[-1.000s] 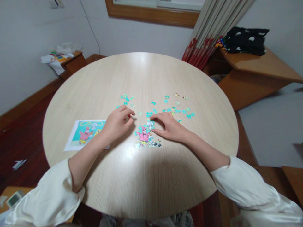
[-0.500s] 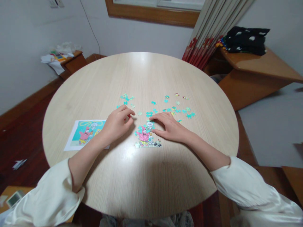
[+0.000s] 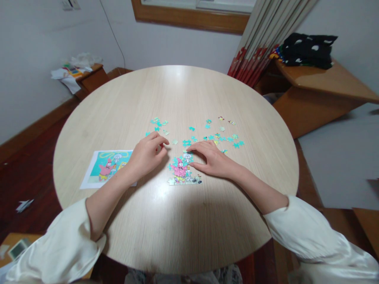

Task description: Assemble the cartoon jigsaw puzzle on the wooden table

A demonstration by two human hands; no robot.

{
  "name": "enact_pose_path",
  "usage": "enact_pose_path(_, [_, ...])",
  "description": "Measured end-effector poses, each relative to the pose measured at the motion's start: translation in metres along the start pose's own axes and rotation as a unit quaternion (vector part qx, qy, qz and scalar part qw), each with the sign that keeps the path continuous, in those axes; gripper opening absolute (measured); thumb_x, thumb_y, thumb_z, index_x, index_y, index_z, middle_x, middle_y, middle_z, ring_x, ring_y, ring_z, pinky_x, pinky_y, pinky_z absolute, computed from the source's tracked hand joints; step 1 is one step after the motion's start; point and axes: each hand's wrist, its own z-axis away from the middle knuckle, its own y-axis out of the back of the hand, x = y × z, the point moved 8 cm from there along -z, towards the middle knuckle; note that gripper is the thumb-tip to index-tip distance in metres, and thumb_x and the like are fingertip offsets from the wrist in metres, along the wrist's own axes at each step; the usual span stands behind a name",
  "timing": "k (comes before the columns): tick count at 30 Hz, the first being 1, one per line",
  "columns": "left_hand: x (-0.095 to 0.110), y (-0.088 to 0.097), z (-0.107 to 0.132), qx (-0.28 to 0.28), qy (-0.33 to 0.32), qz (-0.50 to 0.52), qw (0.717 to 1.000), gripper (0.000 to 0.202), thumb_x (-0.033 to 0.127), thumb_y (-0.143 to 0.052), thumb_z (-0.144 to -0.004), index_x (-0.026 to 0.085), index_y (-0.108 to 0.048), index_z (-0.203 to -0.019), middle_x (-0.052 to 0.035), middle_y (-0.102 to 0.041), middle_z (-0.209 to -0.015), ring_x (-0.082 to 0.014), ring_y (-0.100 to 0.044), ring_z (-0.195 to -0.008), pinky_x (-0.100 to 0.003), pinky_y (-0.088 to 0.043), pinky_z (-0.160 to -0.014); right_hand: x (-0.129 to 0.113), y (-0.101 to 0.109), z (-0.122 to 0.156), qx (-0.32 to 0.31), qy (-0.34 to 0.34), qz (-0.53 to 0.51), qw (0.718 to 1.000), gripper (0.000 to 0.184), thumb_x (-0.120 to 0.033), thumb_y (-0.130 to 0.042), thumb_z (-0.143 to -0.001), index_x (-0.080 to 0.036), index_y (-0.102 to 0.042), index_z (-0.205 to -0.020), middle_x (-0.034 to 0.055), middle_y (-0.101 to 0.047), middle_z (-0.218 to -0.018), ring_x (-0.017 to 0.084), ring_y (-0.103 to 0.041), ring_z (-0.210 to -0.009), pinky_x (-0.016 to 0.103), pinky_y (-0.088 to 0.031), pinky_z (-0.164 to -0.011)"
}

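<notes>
A partly joined jigsaw puzzle (image 3: 180, 172) lies flat near the middle of the table, showing a pink starfish figure and a pale squid figure. My right hand (image 3: 211, 157) rests at its right side, thumb and forefinger apart around its upper right edge, fingertips touching it. My left hand (image 3: 149, 152) hovers just left of the puzzle, fingers loosely curled and apart, with nothing visible in them. Between the hands, a pale green puzzle piece (image 3: 175, 142) lies beyond the joined part. Under my left forearm is a printed reference picture (image 3: 102, 165), partly covered.
Loose turquoise pieces (image 3: 158, 123) lie beyond my left hand. More loose pieces (image 3: 230, 139) spread beyond my right hand, some partly hidden by it. The round wooden table (image 3: 189, 232) fills the middle; a wooden cabinet (image 3: 325, 86) with a black cloth stands at the right.
</notes>
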Motion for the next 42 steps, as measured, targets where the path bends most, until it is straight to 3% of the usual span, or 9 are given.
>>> enact_pose_path(18, [0.001,-0.002,0.000,-0.005,-0.004,0.001,1.000,0.015,0.010,-0.053,-0.082,0.015,-0.066,-0.088,-0.0034,-0.059,-0.084,-0.0132,-0.054,-0.069,-0.027,-0.044,-0.066,-0.006,0.000,0.000,-0.011,0.033,0.016,0.999,0.019,-0.034,-0.057,-0.092,-0.022,-0.064,-0.105,0.0085,-0.066,-0.111,0.024,-0.056,-0.109,0.043,-0.033,-0.096])
enact_pose_path(26, [0.019,-0.015,0.003,-0.079,-0.110,0.005,0.991,0.022,0.011,-0.050,-0.087,0.019,-0.069,-0.093,-0.0056,-0.061,-0.088,-0.0182,-0.056,-0.083,-0.034,-0.044,-0.080,-0.004,-0.002,0.001,-0.008,0.034,0.025,0.999,0.020,-0.034,-0.057,-0.092,-0.023,-0.067,-0.105,0.0093,-0.064,-0.113,0.024,-0.055,-0.110,0.045,-0.034,-0.098])
enact_pose_path(30, [0.023,-0.023,0.007,-0.124,-0.129,0.001,0.984,0.028,0.011,-0.048,-0.089,0.022,-0.071,-0.099,-0.0064,-0.059,-0.093,-0.0202,-0.054,-0.090,-0.036,-0.042,-0.083,-0.004,-0.002,0.001,-0.004,0.035,0.028,0.999,0.021,-0.035,-0.057,-0.091,-0.024,-0.068,-0.106,0.0092,-0.064,-0.114,0.025,-0.055,-0.110,0.046,-0.034,-0.098])
enact_pose_path(42, [0.032,-0.035,0.015,-0.182,-0.169,-0.037,0.968,0.041,0.008,-0.049,-0.086,0.029,-0.071,-0.114,-0.0102,-0.058,-0.118,-0.0275,-0.047,-0.111,-0.046,-0.038,-0.094,-0.003,-0.003,0.002,-0.003,0.040,0.035,0.999,0.021,-0.034,-0.056,-0.092,-0.023,-0.069,-0.104,0.0103,-0.063,-0.114,0.025,-0.055,-0.110,0.045,-0.035,-0.097])
